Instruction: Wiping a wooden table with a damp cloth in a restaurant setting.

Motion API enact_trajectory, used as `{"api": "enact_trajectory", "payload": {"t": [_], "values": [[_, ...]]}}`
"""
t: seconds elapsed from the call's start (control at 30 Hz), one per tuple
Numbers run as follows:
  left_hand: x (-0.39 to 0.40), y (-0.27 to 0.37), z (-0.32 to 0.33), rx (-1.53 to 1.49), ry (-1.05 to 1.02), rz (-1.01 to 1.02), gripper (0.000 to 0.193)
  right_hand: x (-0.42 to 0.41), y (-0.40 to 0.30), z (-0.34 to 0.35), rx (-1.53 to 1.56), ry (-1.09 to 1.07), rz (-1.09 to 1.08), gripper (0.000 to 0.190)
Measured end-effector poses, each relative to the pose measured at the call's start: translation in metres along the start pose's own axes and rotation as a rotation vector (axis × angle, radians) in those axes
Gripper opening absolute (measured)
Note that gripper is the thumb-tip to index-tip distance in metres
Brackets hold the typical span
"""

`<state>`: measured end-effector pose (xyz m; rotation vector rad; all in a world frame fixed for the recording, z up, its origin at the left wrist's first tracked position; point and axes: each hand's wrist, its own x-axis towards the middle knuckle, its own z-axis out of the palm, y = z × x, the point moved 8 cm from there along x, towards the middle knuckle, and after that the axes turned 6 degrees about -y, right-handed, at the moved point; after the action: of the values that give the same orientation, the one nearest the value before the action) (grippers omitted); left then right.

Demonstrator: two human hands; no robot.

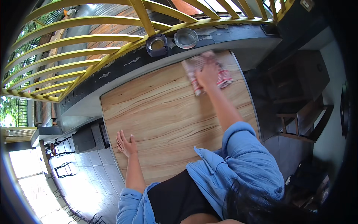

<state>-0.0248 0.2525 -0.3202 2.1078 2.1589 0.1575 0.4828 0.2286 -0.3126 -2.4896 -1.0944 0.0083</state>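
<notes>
Under my right hand (208,73) a red-and-white checked cloth (193,65) lies crumpled on the far right part of the wood-grain tabletop (162,112). The hand presses on the cloth, and both look slightly blurred. Part of the cloth is hidden beneath the palm and fingers. My left hand (127,144) rests on the same tabletop near its left edge. Its fingers are apart and it holds nothing.
Beyond the table runs a dark ledge with peeling paint (120,67), below yellow slats (106,51). On it stand a dark ashtray (156,46) and a glass ashtray (185,38). A wooden bench (304,117) stands at right; a dark box-like object (86,137) is at left.
</notes>
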Motion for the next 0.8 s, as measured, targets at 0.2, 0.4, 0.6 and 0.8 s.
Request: {"api": "enact_trajectory", "payload": {"t": [0.2,0.4,0.6,0.8], "values": [[0.002,0.0,-0.005,-0.03,0.028,-0.002,0.058,0.053,0.104,-0.006,-0.224,-0.111,0.186,0.07],[-0.003,-0.004,-0.003,-0.022,-0.029,-0.012,0.06,0.004,0.106,-0.034,-0.225,-0.184,0.153,0.065],[0.0,-0.013,0.014,-0.012,-0.163,0.004,0.068,-0.073,0.136,-0.052,-0.229,-0.189,0.077,0.065],[-0.009,-0.024,0.038,-0.027,-0.375,0.04,0.077,-0.174,0.169,-0.086,-0.201,-0.105,-0.078,0.063]]}}
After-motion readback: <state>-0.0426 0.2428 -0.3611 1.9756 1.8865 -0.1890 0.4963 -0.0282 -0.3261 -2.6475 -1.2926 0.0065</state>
